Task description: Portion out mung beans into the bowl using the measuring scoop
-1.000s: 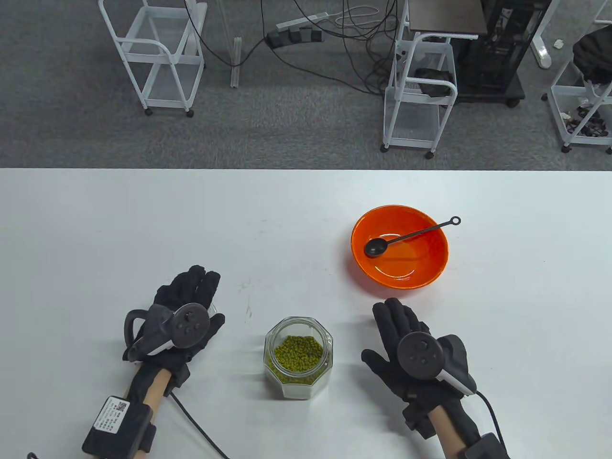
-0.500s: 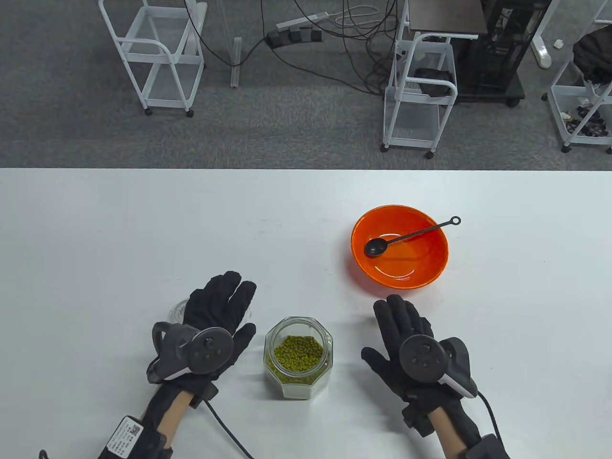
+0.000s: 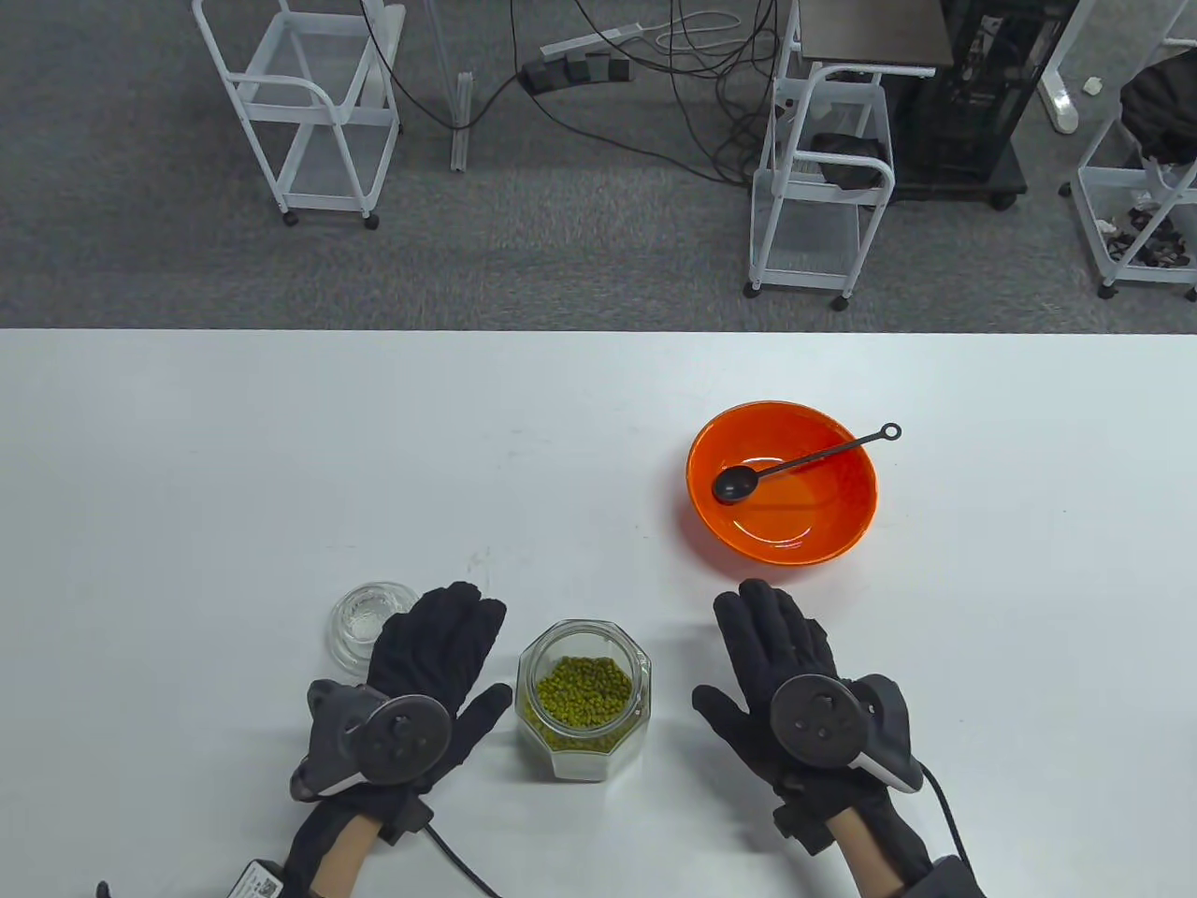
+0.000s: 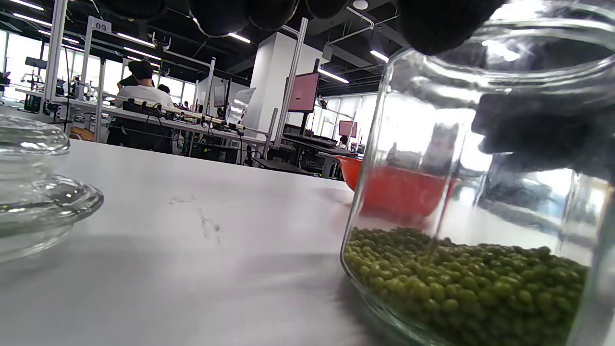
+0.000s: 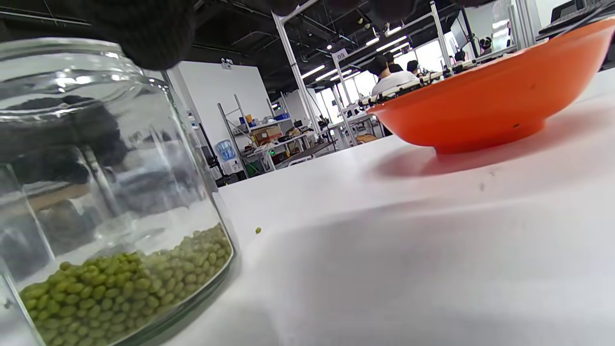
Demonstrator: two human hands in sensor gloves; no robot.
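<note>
An open glass jar (image 3: 584,697) with green mung beans (image 3: 582,690) in its bottom stands near the table's front edge; the jar (image 4: 480,192) fills the right of the left wrist view and the jar (image 5: 105,192) the left of the right wrist view. An orange bowl (image 3: 842,524) sits farther back on the right, with a black measuring scoop (image 3: 795,463) lying in it, handle over the rim. My left hand (image 3: 435,655) is just left of the jar, fingers straight, holding nothing. My right hand (image 3: 776,655) is right of the jar, flat and empty.
The jar's glass lid (image 3: 360,627) lies on the table left of my left hand, and shows as the lid (image 4: 33,187) in the left wrist view. One stray bean (image 5: 258,230) lies beside the jar. White carts (image 3: 823,178) stand on the floor beyond the table.
My left hand moved right from over the glass lid to beside the jar, leaving the lid on the table. My right hand shifted slightly left.
</note>
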